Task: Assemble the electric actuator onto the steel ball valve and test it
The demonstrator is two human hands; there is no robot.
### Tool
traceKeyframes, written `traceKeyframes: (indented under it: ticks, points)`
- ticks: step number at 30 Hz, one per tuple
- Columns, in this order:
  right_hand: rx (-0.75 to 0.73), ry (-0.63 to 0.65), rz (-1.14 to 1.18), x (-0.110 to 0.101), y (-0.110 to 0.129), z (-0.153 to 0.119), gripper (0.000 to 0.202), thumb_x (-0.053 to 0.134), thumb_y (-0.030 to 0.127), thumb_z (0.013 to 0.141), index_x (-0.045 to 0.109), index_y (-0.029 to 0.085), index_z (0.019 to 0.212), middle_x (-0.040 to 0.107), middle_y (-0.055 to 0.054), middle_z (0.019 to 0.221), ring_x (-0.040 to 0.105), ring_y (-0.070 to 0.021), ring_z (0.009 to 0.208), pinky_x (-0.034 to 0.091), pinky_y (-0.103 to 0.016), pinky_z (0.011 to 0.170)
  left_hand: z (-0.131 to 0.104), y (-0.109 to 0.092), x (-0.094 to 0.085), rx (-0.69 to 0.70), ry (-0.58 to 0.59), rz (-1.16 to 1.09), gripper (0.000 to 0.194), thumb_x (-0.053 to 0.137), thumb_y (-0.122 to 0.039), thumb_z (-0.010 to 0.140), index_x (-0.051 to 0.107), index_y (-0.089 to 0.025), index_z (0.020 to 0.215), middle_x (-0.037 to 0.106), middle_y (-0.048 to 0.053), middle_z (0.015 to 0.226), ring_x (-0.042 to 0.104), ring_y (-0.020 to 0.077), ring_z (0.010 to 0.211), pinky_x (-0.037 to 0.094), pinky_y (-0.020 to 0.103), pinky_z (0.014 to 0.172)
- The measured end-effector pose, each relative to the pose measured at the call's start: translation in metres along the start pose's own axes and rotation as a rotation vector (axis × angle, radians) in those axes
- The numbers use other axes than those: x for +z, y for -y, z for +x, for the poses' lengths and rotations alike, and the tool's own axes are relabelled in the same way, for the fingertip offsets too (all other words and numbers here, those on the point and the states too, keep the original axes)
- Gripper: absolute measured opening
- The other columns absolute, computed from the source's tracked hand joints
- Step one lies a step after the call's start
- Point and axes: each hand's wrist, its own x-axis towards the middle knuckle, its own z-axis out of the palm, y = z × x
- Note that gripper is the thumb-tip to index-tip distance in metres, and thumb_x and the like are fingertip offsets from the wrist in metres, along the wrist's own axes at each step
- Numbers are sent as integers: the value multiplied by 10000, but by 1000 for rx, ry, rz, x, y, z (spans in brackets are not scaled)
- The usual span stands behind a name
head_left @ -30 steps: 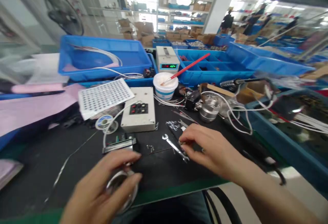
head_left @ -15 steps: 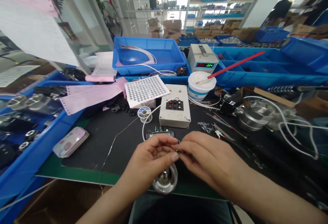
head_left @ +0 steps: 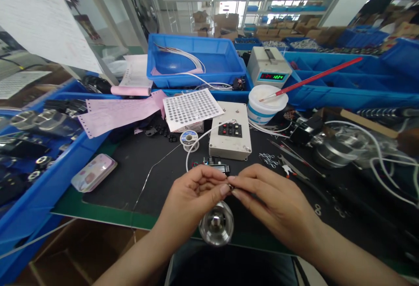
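Observation:
Over the front of the black mat, my left hand [head_left: 196, 196] and my right hand [head_left: 273, 196] meet at their fingertips. Both are closed in a pinch around one small dark part [head_left: 231, 186], too small and too covered to name. Just below the fingers stands a shiny round metal housing [head_left: 216, 225] with a rounded centre, near the bench edge. Behind my left fingertips a small black electronic assembly [head_left: 218, 163] lies partly hidden. Beyond it is a beige control box [head_left: 231, 146] with red, black and white switches, a white cable running from it.
A solder reel [head_left: 189, 139] trails wire to the left. Tweezers, pliers [head_left: 286, 169] and wire clips [head_left: 268, 160] lie to the right, near metal housings [head_left: 337, 148]. Behind stand a white tub [head_left: 266, 113] with a red brush, a power supply [head_left: 269, 65] and a blue tray [head_left: 193, 78].
The whole view has shifted a little, so bench things sit slightly more to the right. My right fingers have straightened somewhat around the small part; both hands stay together over the housing.

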Motion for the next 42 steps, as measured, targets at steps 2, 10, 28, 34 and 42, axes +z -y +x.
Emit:
traceKeyframes:
  ticks: [2, 10, 28, 34, 42]
  points:
    - [33, -38, 40, 5, 1, 0, 185, 537, 160, 896, 607, 210, 1060, 622, -41, 895, 608, -138, 809, 525, -237, 703, 0, 2, 0, 74, -32, 106, 127, 743, -233, 710, 657, -189, 792, 691, -21, 713, 653, 97, 666, 532, 167, 632]
    - [279, -16, 199, 30, -17, -23, 42, 538, 175, 883, 555, 214, 881, 576, -12, 826, 574, -134, 746, 489, -245, 655, 4, 21, -21, 574, 38, 775, 130, 581, -145, 841, 632, -208, 943, 694, 11, 880, 648, 118, 827, 517, 219, 765]
    - [159, 8, 220, 75, -44, -44, 89, 515, 234, 915, 554, 183, 853, 581, -34, 790, 550, -147, 732, 456, -262, 650, 14, 50, -86, 1145, 449, 1313, 346, 405, -138, 928, 471, -204, 1262, 705, 42, 1075, 528, 133, 1184, 387, 264, 982]
    - [166, -107, 241, 85, -43, -50, 71, 528, 225, 908, 567, 182, 866, 585, -38, 787, 564, -146, 729, 477, -261, 642, 24, 41, -84, 1185, 569, 1373, 351, 488, -89, 886, 507, -203, 1217, 670, 27, 1155, 455, 130, 1264, 322, 255, 1034]
    - [236, -163, 311, 88, -41, -54, 25, 554, 196, 892, 559, 190, 868, 587, -24, 781, 571, -137, 717, 484, -252, 637, 26, 29, -71, 1125, 579, 1403, 348, 403, -99, 927, 457, -172, 1263, 645, 17, 1197, 424, 137, 1284, 251, 280, 1083]
